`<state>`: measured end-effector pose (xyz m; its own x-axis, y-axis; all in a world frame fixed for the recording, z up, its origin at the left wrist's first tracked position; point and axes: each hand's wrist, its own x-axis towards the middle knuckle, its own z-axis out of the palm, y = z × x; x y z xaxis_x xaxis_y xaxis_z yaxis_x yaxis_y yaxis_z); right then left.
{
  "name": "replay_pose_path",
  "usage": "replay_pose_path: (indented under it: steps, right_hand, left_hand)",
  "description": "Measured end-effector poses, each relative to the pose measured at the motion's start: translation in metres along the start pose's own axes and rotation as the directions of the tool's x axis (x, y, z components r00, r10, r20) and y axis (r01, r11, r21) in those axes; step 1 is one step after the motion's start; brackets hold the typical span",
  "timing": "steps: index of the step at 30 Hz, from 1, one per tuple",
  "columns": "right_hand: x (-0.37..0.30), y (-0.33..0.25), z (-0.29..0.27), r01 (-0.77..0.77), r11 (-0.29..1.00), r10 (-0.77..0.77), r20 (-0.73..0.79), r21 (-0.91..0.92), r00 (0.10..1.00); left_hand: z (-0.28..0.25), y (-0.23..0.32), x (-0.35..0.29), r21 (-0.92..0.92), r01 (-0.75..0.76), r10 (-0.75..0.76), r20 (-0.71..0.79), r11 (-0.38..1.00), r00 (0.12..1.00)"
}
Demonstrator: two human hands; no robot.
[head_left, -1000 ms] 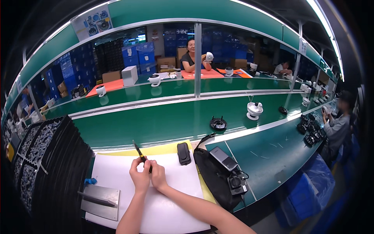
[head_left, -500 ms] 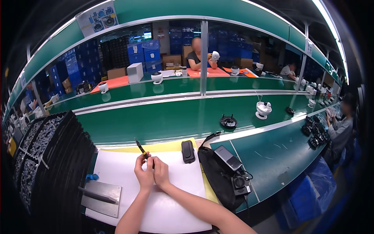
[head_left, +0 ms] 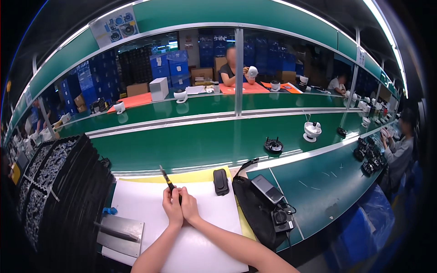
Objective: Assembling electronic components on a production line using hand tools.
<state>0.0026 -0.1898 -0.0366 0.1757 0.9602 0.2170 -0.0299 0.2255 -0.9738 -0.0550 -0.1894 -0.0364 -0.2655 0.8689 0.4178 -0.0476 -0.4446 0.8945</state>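
Observation:
Over the white sheet (head_left: 207, 227) my two hands are close together. Both my left hand (head_left: 172, 209) and my right hand (head_left: 189, 207) are closed round a slim pen-like tool (head_left: 169, 181), black with a yellow band and a narrow pointed tip. The tip points up and away, toward the belt. Its lower end is partly hidden between my palms. Left of my forearms sits a metal plate with an upright flange (head_left: 120, 236). A small black case (head_left: 221, 182) lies at the sheet's far right.
Stacked black trays of small parts (head_left: 54, 168) rise at the left. A black bag (head_left: 255, 204), a grey handheld device (head_left: 266, 189) and a black charger-like box (head_left: 282, 219) lie at right. The green belt (head_left: 195, 145) carries a black ring-shaped part (head_left: 273, 145) and a white housing (head_left: 312, 131). Co-workers sit beyond.
The black ring-shaped part and white housing have shifted slightly right on the near belt. A dark part has emerged beside the trays. My hands keep hold of the tool, drawn slightly nearer.

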Motion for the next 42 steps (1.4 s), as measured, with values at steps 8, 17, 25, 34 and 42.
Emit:
replay_pose_path:
  steps: [8,17,25,34,42]
  right_hand:
    - [0.016,0.009,-0.009,0.253,0.963,-0.248,0.057,-0.093,0.967]
    - [0.014,-0.002,-0.007,0.251,0.965,-0.245,0.075,-0.082,0.967]
    - [0.012,0.012,0.007,-0.073,0.977,0.05,0.112,0.202,0.992]
    - [0.011,0.002,0.014,-0.207,0.942,0.154,0.208,0.264,0.966]
    - [0.029,0.032,0.029,-0.451,0.795,0.225,0.492,0.406,0.841]
  left_hand:
    - [0.005,0.011,0.003,-0.003,-0.102,0.102,0.021,0.995,0.995]
    - [0.001,0.016,0.004,-0.044,-0.129,0.129,0.014,0.991,0.992]
    - [-0.01,0.012,0.008,-0.024,0.046,-0.046,-0.02,0.999,0.999]
    - [-0.03,-0.006,0.024,0.051,0.087,-0.088,0.032,0.995,0.996]
    - [-0.054,0.005,0.041,-0.203,0.436,-0.389,0.232,0.877,0.891]
